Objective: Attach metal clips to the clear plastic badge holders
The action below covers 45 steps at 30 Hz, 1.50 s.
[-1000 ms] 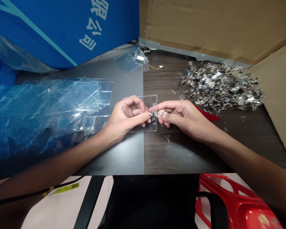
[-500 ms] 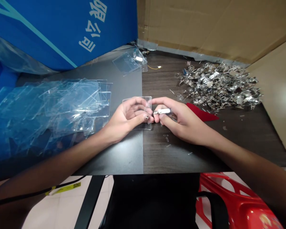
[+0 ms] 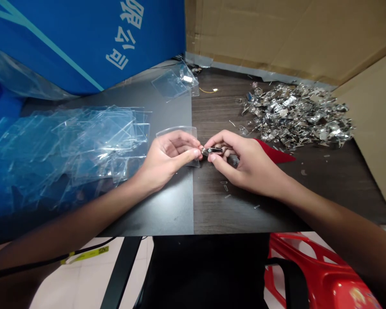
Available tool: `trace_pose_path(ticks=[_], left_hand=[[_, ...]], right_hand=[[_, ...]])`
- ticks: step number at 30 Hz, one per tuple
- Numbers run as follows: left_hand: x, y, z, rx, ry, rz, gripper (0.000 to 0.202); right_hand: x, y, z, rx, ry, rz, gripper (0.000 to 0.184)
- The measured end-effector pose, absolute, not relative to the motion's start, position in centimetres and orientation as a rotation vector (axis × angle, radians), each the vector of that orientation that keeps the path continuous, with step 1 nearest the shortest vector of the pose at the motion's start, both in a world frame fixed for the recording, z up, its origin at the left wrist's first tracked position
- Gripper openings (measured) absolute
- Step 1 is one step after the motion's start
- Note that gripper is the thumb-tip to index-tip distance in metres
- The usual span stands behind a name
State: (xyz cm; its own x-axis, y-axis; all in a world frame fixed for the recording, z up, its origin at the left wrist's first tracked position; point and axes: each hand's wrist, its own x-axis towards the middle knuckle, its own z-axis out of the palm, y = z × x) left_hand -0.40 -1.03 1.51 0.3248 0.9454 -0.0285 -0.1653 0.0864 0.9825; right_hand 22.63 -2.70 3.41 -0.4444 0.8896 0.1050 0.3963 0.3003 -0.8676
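Between both hands, above the seam of the tabletop, is a small metal badge clip (image 3: pixel 215 150). My right hand (image 3: pixel 236 161) pinches it with thumb and fingertips. My left hand (image 3: pixel 173 159) is closed on a clear plastic badge holder (image 3: pixel 176 129), whose upper edge bows up behind the fingers. At the left thumb tip the clip's strap end meets the holder's edge; whether the two are joined is hidden by the fingertips. To the left lies a spread pile of clear badge holders (image 3: pixel 106 133). A heap of metal clips (image 3: pixel 299 113) lies to the right.
A few badge holders with a clip (image 3: pixel 173 82) lie at the back. Red cloth or paper (image 3: pixel 275 152) sits behind my right wrist. Tiny plastic bits (image 3: pixel 225 188) dot the dark table (image 3: pixel 218 219). A blue panel (image 3: pixel 83 43) and a cardboard wall (image 3: pixel 263 38) border the back.
The clip has come to the left hand's fingertips and turned, its metal side now showing. The badge holder has tilted and shifted slightly left.
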Motion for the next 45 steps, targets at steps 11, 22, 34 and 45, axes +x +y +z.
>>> trace_pose_path(ticks=[11,22,34,45], left_hand=[[0.1,-1.9,2.6,1.452,0.994,1.078,0.018],[0.4,-2.9,2.6,1.469,0.938,1.137,0.015],[0.1,-2.0,3.1,1.452,1.007,1.02,0.017],[-3.5,2.7,3.9,1.574,1.106,0.842,0.017]], right_hand=[[22.5,-2.7,3.6,-1.032,-2.083,0.881,0.009],[22.5,-2.8,3.8,-0.92,-2.159,0.796,0.01],[22.2,-2.9,3.2,-1.132,-2.034,0.864,0.012],[22.5,-1.8,2.6,-1.37,-1.683,1.053,0.037]])
